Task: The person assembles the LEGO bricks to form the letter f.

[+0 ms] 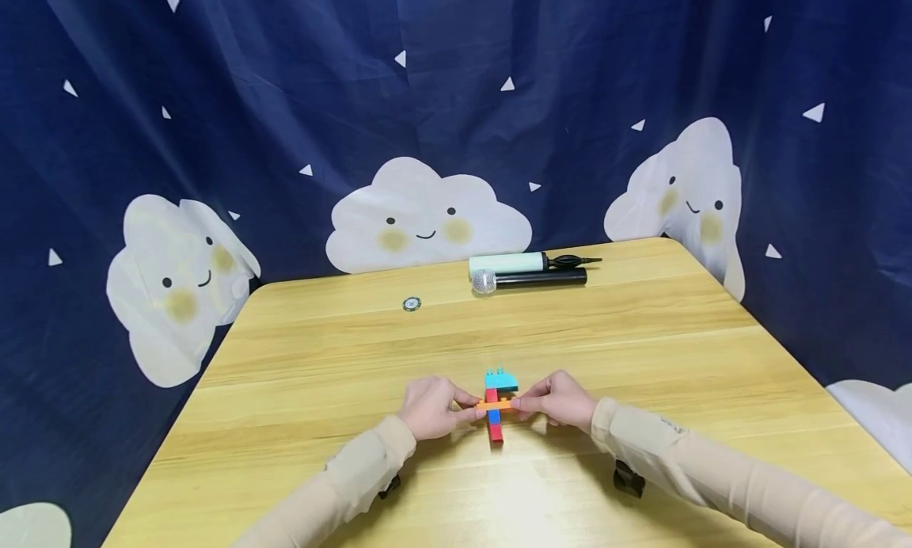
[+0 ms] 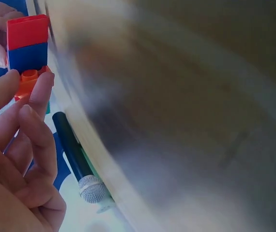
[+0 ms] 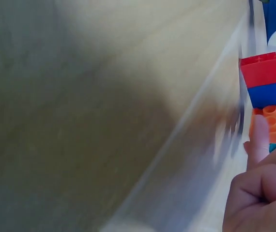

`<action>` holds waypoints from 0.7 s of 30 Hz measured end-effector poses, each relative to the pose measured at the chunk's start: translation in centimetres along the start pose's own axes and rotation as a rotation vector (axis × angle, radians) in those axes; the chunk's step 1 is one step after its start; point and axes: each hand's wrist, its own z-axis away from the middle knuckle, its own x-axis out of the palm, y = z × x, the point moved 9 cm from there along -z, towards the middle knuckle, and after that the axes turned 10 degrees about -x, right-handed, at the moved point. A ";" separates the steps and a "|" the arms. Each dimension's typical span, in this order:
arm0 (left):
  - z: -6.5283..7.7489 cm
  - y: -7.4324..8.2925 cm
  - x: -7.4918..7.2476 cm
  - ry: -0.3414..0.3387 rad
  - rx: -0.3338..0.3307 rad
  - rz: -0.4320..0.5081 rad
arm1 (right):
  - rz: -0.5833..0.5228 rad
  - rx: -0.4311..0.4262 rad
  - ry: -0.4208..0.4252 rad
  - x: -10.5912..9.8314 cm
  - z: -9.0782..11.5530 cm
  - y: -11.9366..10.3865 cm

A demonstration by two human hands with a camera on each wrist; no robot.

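Between both hands is a toy made of joined building bricks. Its orange crosspiece [image 1: 495, 405] is pinched at one end by my left hand [image 1: 433, 408] and at the other by my right hand [image 1: 559, 399]. A blue brick [image 2: 28, 57] and a red brick [image 2: 27, 30] join on the near side of the crosspiece. Toward the far end are another red brick [image 1: 491, 394] and a turquoise piece [image 1: 501, 381] with studs. In the right wrist view, a fingertip lies against the orange piece [image 3: 273, 126], whose round studs show. Fingers partly cover both ends of the crosspiece.
A black microphone [image 1: 541, 278] with a silver mesh head lies at the back of the wooden table [image 1: 321, 350]. Behind it is a pale green hand pump [image 1: 507, 263] with a black nozzle. A round chip [image 1: 412, 303] lies left of them. A blue curtain [image 1: 285, 97] hangs behind.
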 end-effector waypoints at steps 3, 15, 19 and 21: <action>0.1 0.1 0.3 -0.008 0.005 -0.012 | 0.019 0.008 -0.006 0.3 0.2 0.2; 0.4 0.4 0.3 0.032 0.015 -0.062 | 0.155 -0.099 -0.029 0.2 0.3 -0.3; 0.6 0.6 -0.3 0.083 0.017 -0.044 | 0.197 -0.159 -0.001 -0.3 0.3 -0.9; 0.7 0.8 -0.4 0.097 0.017 -0.038 | 0.196 -0.179 0.007 -0.4 0.3 -1.0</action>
